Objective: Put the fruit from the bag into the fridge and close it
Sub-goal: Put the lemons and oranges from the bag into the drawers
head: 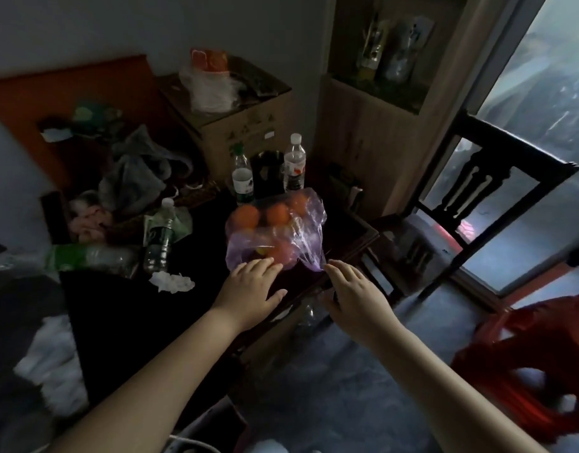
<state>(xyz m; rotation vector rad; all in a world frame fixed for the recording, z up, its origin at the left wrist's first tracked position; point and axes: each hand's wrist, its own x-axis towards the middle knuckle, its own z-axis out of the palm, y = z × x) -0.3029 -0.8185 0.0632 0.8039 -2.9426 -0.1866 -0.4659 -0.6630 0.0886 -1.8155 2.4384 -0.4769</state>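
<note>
Purple bag (275, 230) just beyond left hand (248, 286)

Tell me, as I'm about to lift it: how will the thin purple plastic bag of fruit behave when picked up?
The thin purple plastic bag is crinkled film, so likely floppy, sagging around the round orange fruit. Several fruits inside probably make it heavy for such film. Being round, they may roll.

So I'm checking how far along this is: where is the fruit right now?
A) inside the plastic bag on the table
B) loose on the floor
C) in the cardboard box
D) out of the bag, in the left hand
A: the oranges show through the purple plastic bag, which lies on the dark table, with the left hand and right hand open at its near edge.
</note>
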